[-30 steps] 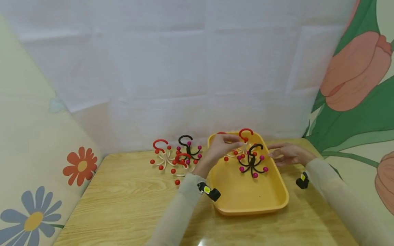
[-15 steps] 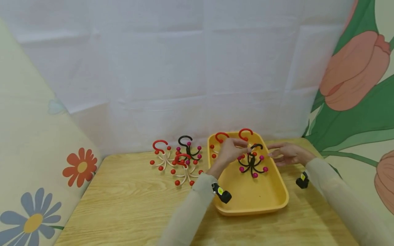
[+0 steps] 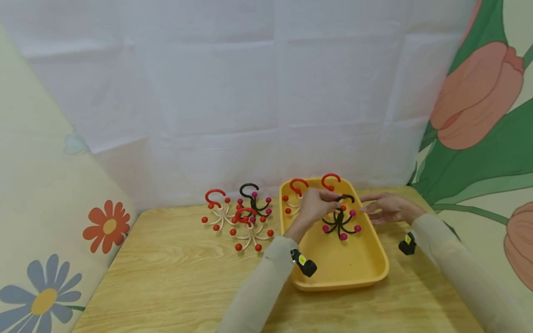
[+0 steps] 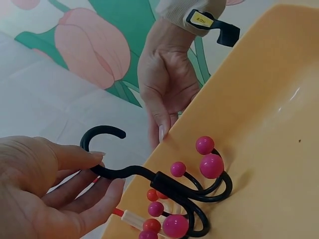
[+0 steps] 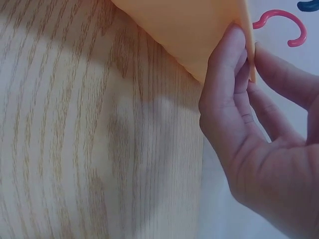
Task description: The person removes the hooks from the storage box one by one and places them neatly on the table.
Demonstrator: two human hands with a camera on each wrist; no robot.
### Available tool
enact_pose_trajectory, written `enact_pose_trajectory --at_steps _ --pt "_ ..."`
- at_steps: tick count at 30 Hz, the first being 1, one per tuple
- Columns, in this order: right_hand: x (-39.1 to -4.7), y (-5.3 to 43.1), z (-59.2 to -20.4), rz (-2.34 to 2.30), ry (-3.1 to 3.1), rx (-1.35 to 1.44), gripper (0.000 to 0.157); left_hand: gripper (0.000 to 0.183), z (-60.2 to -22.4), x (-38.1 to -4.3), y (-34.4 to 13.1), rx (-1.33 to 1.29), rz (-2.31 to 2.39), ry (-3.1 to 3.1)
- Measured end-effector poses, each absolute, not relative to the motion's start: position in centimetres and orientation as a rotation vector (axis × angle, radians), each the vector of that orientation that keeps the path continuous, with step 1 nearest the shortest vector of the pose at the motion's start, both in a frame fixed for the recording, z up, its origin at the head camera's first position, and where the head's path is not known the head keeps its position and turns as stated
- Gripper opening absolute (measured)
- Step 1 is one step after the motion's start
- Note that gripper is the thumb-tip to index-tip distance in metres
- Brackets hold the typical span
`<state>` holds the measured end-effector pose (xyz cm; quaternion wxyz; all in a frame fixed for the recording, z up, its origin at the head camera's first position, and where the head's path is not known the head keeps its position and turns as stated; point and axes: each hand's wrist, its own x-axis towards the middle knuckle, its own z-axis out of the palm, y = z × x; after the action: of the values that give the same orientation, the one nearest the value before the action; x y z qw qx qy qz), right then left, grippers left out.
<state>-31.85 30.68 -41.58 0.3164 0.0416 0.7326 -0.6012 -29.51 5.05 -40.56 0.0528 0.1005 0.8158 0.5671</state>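
Left hand (image 3: 313, 206) on a black hanger (image 3: 340, 223) inside the yellow tray (image 3: 333, 266)
Thumb and curled fingers lightly pinch its hook (image 4: 102, 129); the right hand (image 3: 391, 208) holds the tray's side edge. Positioning this hanger seems the step in hand; the next move likely calls for a steady tray and arms clear of the red-hooked hangers (image 3: 331, 175).

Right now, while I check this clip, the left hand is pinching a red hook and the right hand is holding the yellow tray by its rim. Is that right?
Not quite: the hook pinched by the left hand is black, not red, as the left wrist view shows. The right hand does hold the yellow tray by its rim.
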Motion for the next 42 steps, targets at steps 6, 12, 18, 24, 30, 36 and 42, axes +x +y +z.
enact_pose_trajectory --at_steps 6,12,18,24,30,36,42 --pt "-32.05 30.41 -41.84 -1.586 1.928 0.116 0.067 0.016 -40.69 -29.49 5.1 0.29 1.71 2.523" --pt "-31.91 30.64 -42.02 -1.587 1.919 0.116 0.068 0.014 -40.88 -29.58 5.14 0.284 1.748 2.465" --pt "-31.87 30.74 -41.87 -1.58 1.93 0.102 0.069 0.015 -40.87 -29.64 5.12 0.303 1.711 2.507" --pt "-31.89 30.78 -41.75 -1.578 1.935 0.11 0.068 0.015 -40.67 -29.61 5.19 0.281 1.738 2.473" --pt "-31.91 30.82 -41.79 -1.566 1.944 0.109 0.068 0.016 -40.55 -29.38 5.3 0.274 1.766 2.431" --pt "-31.87 30.83 -41.68 -1.571 1.933 0.116 0.069 0.016 -40.65 -29.45 5.25 0.266 1.786 2.427" --pt "-31.92 30.81 -41.86 -1.582 1.918 0.126 0.069 0.018 -40.63 -29.58 4.87 0.323 1.804 2.417"
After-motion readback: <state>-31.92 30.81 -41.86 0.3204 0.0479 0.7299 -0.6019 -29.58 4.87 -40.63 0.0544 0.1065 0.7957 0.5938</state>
